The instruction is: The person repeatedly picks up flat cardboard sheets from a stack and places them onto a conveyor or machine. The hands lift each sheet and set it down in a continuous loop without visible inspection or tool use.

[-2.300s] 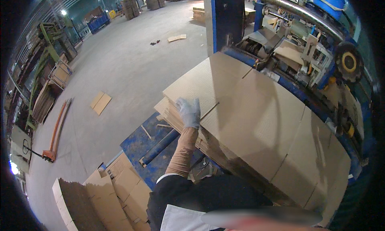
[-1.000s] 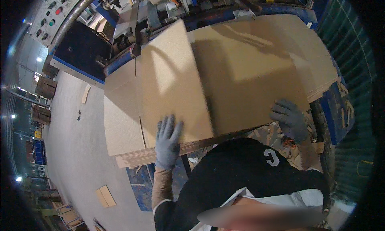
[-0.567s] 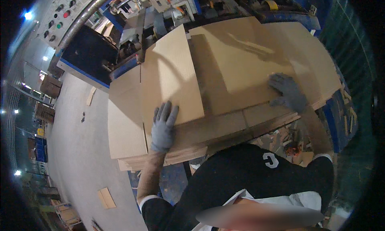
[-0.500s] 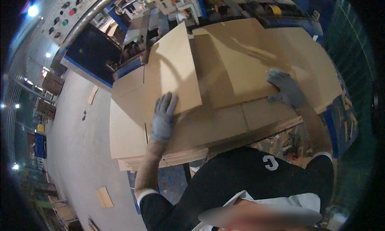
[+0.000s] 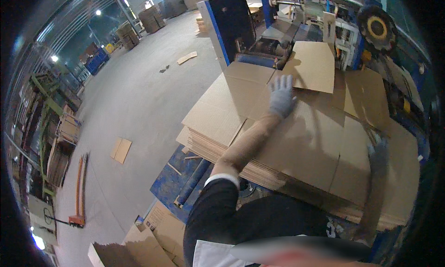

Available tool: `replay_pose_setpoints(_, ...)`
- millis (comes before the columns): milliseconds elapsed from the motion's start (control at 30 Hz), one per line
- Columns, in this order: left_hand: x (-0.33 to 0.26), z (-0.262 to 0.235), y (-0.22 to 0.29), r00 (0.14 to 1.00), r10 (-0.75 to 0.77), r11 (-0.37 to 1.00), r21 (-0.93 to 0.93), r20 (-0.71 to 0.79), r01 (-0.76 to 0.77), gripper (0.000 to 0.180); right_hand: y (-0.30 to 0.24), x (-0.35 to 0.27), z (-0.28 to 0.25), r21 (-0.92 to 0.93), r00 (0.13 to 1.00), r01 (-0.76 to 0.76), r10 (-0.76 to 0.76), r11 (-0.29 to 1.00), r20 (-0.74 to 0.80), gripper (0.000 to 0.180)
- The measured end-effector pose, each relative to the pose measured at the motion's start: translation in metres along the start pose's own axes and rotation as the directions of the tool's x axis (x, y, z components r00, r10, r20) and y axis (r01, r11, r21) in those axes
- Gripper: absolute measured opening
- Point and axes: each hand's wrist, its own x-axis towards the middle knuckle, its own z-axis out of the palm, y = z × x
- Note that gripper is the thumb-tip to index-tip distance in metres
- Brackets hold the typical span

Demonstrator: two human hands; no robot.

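Observation:
A stack of flat brown cardboard sheets (image 5: 301, 137) lies before me, its layered edges facing my body. My left hand (image 5: 282, 98), in a grey glove, is open with fingers spread. It rests on the top of the stack, beside the near left corner of a smaller cardboard panel (image 5: 311, 65). My right hand (image 5: 378, 149), also gloved, lies in shadow toward the right end of the stack. Its fingers look stretched out beside the near edge of another cardboard panel (image 5: 368, 98), though they are dim.
Behind the stack stands a blue machine (image 5: 232, 28) with rollers and a black wheel (image 5: 378, 28). A blue platform (image 5: 178, 179) shows under the stack. On the floor at left lie a cardboard piece (image 5: 121, 150) and an orange pallet jack (image 5: 79, 193). More cardboard (image 5: 162, 230) lies at lower left.
The view has swung left, bringing more floor into sight. My left hand remains open beside the smaller panel. My right hand has dropped into shadow, nearer the stack's right end.

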Motion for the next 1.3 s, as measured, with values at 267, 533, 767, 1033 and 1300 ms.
replay_pose_setpoints(267,-0.149,-0.091,-0.128,0.443,-0.887,0.462,-0.273,-0.131,0.844,0.093,0.208,-0.209,-0.004,-0.969,0.996,-0.086,-0.015,0.232,-0.092,0.043)
replay_pose_setpoints(533,-0.153,-0.098,-0.134,0.353,-0.9,0.398,-0.814,-0.257,0.422,0.078,0.271,-0.217,0.008,-0.4,0.964,-0.263,0.252,0.878,-0.081,0.046)
replay_pose_setpoints(767,-0.153,-0.146,-0.156,0.483,-0.849,-0.159,-0.767,-0.215,-0.621,0.007,0.258,-0.219,-0.027,-0.197,0.652,-0.59,0.318,0.783,-0.688,0.042)
replay_pose_setpoints(1033,-0.086,-0.155,-0.205,0.811,-0.522,0.392,-0.919,-0.264,-0.047,0.025,0.208,-0.186,-0.086,-0.047,0.395,-0.884,0.688,0.466,-0.609,0.052)
replay_pose_setpoints(1300,-0.036,-0.19,-0.208,0.956,-0.292,-0.508,-0.853,0.038,-0.121,0.039,0.241,-0.19,-0.081,0.399,0.58,-0.487,0.629,0.777,-0.517,0.052)
